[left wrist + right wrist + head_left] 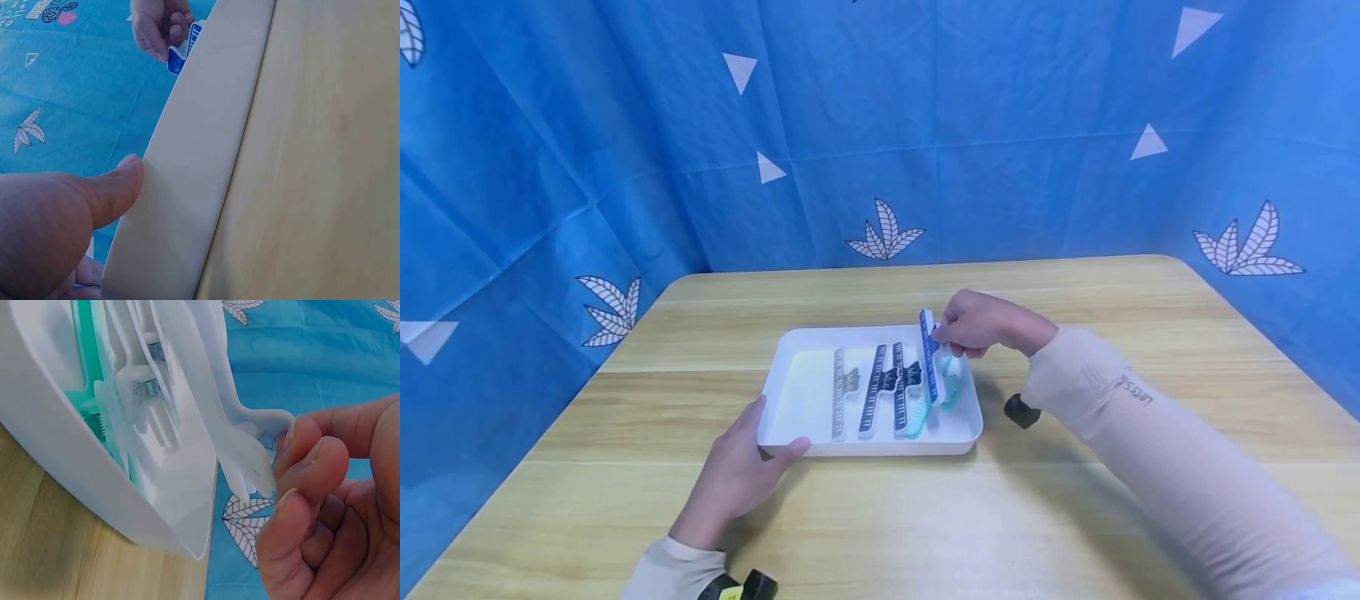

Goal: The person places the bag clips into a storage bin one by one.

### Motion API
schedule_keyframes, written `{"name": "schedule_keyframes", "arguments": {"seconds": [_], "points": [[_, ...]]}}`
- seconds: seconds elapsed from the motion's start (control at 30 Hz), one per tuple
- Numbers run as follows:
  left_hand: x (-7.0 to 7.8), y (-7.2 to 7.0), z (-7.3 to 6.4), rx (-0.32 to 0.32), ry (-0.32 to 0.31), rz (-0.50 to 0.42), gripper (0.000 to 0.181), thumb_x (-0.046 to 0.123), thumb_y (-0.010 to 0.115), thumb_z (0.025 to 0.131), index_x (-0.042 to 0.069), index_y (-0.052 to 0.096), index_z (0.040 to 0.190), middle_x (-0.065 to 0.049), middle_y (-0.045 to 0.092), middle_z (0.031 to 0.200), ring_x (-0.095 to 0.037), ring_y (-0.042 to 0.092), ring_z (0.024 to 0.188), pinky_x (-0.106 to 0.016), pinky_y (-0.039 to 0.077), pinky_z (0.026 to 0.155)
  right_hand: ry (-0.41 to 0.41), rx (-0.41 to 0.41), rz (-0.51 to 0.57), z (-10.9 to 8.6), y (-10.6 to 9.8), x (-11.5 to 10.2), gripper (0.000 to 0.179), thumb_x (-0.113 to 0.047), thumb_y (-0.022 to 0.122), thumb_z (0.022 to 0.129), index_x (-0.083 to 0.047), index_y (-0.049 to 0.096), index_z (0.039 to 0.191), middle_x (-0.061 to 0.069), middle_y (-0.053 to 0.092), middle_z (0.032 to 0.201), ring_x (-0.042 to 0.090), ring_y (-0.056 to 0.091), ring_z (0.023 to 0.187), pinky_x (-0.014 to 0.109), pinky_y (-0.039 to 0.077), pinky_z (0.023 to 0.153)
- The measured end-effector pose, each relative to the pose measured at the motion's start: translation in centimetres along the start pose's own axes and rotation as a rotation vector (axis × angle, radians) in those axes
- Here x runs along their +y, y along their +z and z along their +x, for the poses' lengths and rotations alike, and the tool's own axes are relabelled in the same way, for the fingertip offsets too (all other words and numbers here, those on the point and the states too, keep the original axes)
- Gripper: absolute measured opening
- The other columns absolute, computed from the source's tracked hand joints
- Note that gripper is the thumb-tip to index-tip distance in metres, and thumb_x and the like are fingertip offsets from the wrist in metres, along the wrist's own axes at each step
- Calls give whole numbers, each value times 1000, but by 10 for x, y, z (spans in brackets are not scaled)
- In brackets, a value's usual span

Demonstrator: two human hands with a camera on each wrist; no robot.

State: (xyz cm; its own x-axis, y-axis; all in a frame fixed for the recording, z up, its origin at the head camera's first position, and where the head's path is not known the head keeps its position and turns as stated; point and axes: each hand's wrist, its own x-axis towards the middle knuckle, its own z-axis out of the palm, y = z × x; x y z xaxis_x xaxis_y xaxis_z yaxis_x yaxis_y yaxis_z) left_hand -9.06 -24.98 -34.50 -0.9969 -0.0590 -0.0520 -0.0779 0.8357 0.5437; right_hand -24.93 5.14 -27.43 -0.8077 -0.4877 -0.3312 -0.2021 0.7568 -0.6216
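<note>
A shallow white tray (797, 383) sits on the table, its near left corner gripped by my left hand (741, 467). In the left wrist view the thumb (119, 184) lies against the tray's outer wall. Over the tray's right part, my right hand (981, 321) pinches a blue-and-white long clip with a piano-key pattern (929, 358) by its handle. In the right wrist view this clip's white back (234, 440) shows at the fingertips. Inside the tray lie a grey clip (838, 400), two black clips (872, 396) and teal clips (917, 418) partly hidden under the held one.
The wooden table (715, 312) spreads around the tray, with a blue patterned curtain (1000, 192) behind it. A small black object (1021, 411) shows beside the right sleeve (1150, 450). A black strap (718, 586) circles the left wrist.
</note>
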Motion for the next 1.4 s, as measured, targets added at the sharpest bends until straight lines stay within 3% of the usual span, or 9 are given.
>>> {"name": "schedule_keyframes", "arguments": {"seconds": [0.37,0.67,1.0,1.4], "points": [[0,0,0,-3,-6,-16,97,54,62,89,-1,15,153,-26,27,153,-46,32,135,-62,29,105,3,-4,-5,5,2,-6,29,-21,55,99,-1,68,82,2,53,62,12,43,50,24,40,55],[0,1,1,-3,-10,-19,98,55,63,89,-2,15,153,-26,26,154,-46,30,136,-62,28,106,14,-1,-12,11,7,-11,30,-23,56,99,-6,65,75,4,54,64,14,47,53,25,43,56],[1,1,1,-1,-12,-11,97,53,63,89,-2,15,153,-26,26,154,-46,30,136,-62,28,106,-21,-11,-7,13,9,-16,31,-22,56,99,0,67,79,3,55,63,13,47,52,23,41,52],[1,0,0,4,0,-11,96,54,62,89,-1,16,153,-25,26,154,-46,29,137,-62,27,107,-32,-20,16,13,14,-24,33,-20,56,98,-3,63,71,4,54,62,13,44,50,23,40,53]]}}
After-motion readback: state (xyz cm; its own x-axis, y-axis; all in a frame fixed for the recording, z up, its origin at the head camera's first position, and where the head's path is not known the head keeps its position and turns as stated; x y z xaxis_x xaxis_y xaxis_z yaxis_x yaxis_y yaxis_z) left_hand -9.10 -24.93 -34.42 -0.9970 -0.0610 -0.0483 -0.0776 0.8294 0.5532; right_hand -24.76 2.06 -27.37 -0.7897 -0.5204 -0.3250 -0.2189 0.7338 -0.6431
